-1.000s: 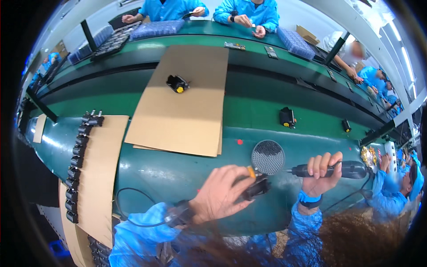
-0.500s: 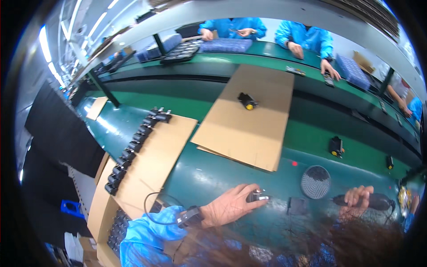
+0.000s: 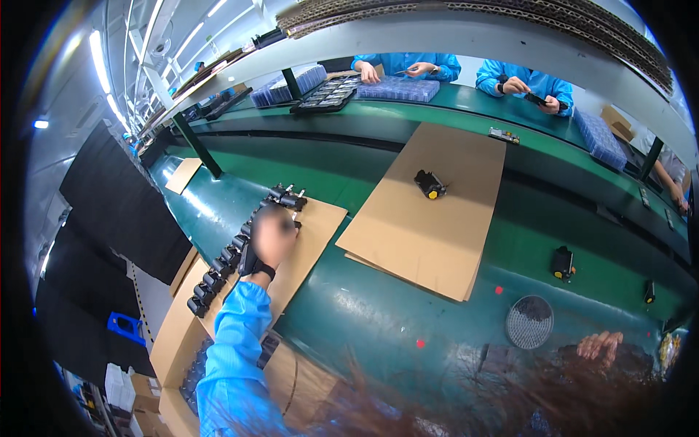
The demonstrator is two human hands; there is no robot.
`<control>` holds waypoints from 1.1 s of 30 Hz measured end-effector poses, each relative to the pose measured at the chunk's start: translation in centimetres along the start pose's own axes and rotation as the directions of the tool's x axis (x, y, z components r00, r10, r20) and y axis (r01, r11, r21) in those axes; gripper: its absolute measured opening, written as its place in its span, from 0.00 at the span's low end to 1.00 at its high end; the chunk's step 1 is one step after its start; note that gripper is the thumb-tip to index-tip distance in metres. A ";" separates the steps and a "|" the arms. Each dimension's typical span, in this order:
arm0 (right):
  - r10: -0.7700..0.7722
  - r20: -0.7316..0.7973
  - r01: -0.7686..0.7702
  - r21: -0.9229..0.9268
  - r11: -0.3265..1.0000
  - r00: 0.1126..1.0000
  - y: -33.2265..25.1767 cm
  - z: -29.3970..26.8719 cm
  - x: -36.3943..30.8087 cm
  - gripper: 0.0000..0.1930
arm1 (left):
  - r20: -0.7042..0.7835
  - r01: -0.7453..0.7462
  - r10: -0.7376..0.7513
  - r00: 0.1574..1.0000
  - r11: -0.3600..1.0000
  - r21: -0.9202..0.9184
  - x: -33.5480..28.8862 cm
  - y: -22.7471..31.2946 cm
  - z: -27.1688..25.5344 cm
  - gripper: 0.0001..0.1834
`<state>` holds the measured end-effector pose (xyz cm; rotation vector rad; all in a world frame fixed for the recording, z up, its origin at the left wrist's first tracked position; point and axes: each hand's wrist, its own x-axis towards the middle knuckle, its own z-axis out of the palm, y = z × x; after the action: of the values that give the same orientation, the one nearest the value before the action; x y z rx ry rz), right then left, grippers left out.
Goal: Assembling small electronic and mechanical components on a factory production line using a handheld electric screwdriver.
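On the big green belt [image 3: 378, 320], we reach our blurry left hand [image 3: 273, 234] to the row of little black parts [image 3: 231, 255] at nine o'clock, grip unclear, and must pinch one; our right hand [image 3: 599, 344] rests, fingers curled, at four o'clock.

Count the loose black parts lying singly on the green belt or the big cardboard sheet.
3: one part on the cardboard sheet, one on the belt right, one farther right. Others may be hidden.

I see bright ceiling strips [image 3: 109, 80] glaring upper left. My left hand [image 3: 273, 237] blurs; edges bend, corners black.
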<state>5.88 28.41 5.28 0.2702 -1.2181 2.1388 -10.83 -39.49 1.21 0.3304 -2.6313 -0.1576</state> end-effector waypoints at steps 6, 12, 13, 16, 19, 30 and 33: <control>-0.016 -0.108 0.015 -0.007 1.000 0.994 0.1 0.0 -0.6 0.11 | -0.023 0.072 -0.072 0.997 0.997 0.018 3.0 -0.6 1.5 0.31; 0.020 -0.122 -0.022 -0.020 1.000 0.992 -0.5 0.5 -0.5 0.10 | -0.076 0.017 -0.012 0.997 0.998 0.068 4.0 -2.0 2.1 0.33; 0.004 -0.048 -0.004 0.010 1.000 0.999 -0.6 0.1 -0.4 0.10 | -0.093 -0.003 0.014 0.996 0.993 0.118 4.2 -0.1 2.0 0.34; 0.010 -0.013 -0.009 0.036 0.999 1.000 -0.8 -0.7 -0.3 0.09 | -0.118 -0.127 0.129 0.985 0.992 0.029 3.4 6.8 1.7 0.36; 0.086 -0.169 -0.085 0.016 0.996 0.982 0.7 1.4 -0.5 0.08 | -0.126 -0.394 0.373 0.919 0.874 -0.284 2.0 15.6 -0.9 0.33; 0.348 -0.243 -0.421 -0.410 0.809 0.905 0.0 2.5 0.6 0.09 | -0.167 -0.902 0.981 0.104 0.022 -0.431 -6.0 51.6 2.7 0.39; 0.330 -0.273 -0.412 -0.345 0.843 0.904 -0.4 1.5 0.9 0.08 | -0.121 -0.910 0.993 0.015 -0.037 -0.413 -5.7 54.3 5.5 0.36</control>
<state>5.24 27.69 6.83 -0.3897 -1.6448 2.0991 -19.67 14.63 2.95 -1.8553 -2.2069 -0.2081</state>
